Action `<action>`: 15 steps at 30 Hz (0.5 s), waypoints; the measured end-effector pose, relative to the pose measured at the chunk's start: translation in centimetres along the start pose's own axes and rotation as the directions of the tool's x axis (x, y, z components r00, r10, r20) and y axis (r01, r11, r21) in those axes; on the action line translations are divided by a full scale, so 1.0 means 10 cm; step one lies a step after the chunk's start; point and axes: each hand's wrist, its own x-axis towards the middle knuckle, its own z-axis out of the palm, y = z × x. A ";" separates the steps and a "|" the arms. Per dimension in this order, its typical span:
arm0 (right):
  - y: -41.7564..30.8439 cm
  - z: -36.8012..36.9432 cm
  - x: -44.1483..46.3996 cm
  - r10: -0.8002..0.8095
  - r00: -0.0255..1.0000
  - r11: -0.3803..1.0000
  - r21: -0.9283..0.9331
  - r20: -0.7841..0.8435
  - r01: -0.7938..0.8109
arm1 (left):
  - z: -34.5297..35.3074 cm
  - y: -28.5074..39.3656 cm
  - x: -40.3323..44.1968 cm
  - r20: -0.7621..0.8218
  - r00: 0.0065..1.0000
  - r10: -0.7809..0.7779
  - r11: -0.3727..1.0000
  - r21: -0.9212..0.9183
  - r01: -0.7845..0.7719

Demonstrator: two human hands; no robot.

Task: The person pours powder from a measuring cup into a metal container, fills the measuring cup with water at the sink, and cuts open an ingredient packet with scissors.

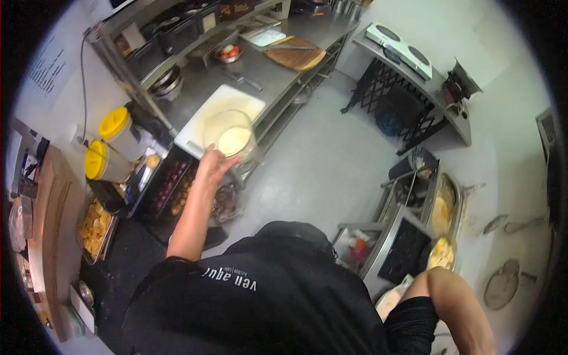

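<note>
My left hand [219,164] reaches forward with its fingers wrapped round the side of a clear round container [248,151]. Something pale yellow [235,141] is inside the container. It overlaps the near edge of a white cutting board [198,121] on the steel counter; whether it touches the board I cannot tell. My right arm bends at the lower right, and its hand lies outside the picture. Near that elbow are a round pan of yellow pieces [441,253] and a pale bowl [390,300], partly covered by my arm.
On the steel counter [266,83] lie a wooden board [296,54] and a bowl of red and white items [229,53]. Two yellow-lidded tubs [105,161] stand left, above a tray of yellow pieces [94,231]. A two-plate hob [399,49] sits at the far right.
</note>
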 end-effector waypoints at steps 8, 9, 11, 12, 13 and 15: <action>-0.54 -0.24 -4.60 0.476 -0.609 0.225 -0.758 0.634 -0.612 | 0.98 0.07 1.03 -0.239 0.965 0.107 0.993 -0.019 -0.115; -0.82 -0.17 -5.00 0.131 -0.709 0.297 -0.710 0.693 -0.638 | 1.13 0.11 1.14 -0.198 0.976 0.092 0.993 -0.056 -0.105; -1.52 -0.25 -5.72 -0.054 -0.732 0.037 -0.731 0.679 -0.681 | 1.36 0.09 1.45 -0.158 0.983 0.092 0.990 -0.089 -0.107; -1.72 -0.21 -5.97 -0.206 -0.760 -0.029 -0.780 0.617 -0.625 | 1.44 0.01 1.58 -0.110 0.991 0.079 0.993 -0.084 -0.088; -1.87 -0.09 -6.26 -0.203 -0.743 -0.022 -0.761 0.638 -0.648 | 1.58 0.08 1.80 -0.048 0.995 0.089 0.992 -0.084 -0.093; -2.10 -0.08 -6.61 -0.379 -0.781 -0.200 -0.868 0.497 -0.455 | 1.83 0.11 2.11 -0.043 0.997 0.065 0.995 -0.071 -0.068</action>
